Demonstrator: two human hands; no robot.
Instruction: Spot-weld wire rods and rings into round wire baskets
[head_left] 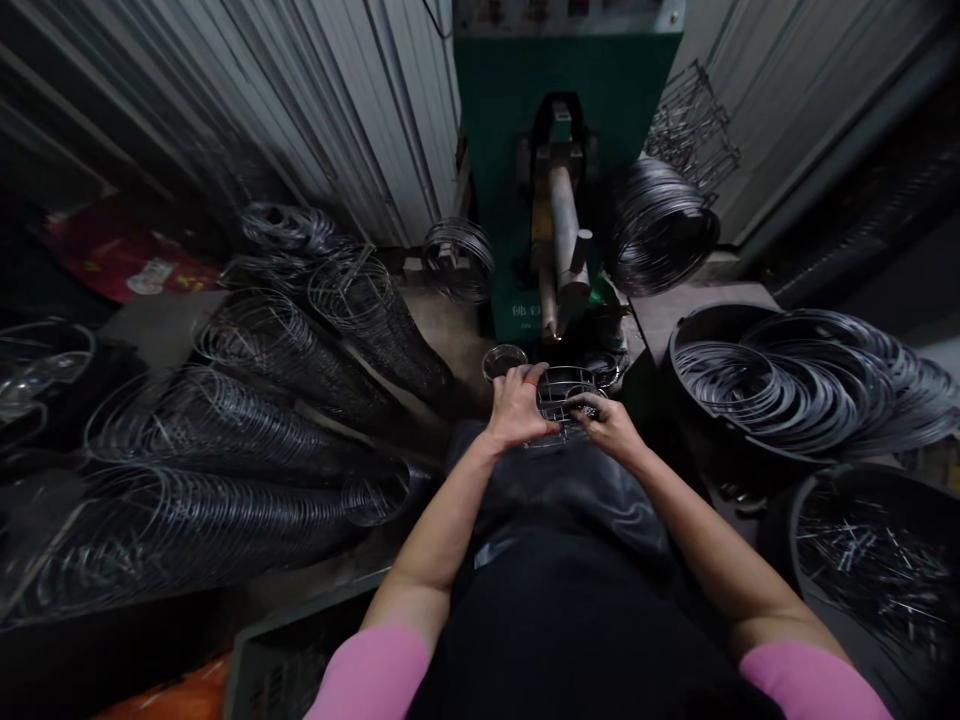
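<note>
A small round wire basket frame rests on my lap, over a dark apron. My left hand grips its left side, fingers curled over the rim. My right hand pinches the wires on its right side. Just beyond my hands stands a green welding machine with a grey metal arm reaching toward me. A small round metal ring lies beside my left hand.
Long stacks of wire rings lie on the left. A black tub of wire hoops sits on the right, with another tub of short wire pieces below it. A wire coil hangs by the machine. Corrugated metal walls stand behind.
</note>
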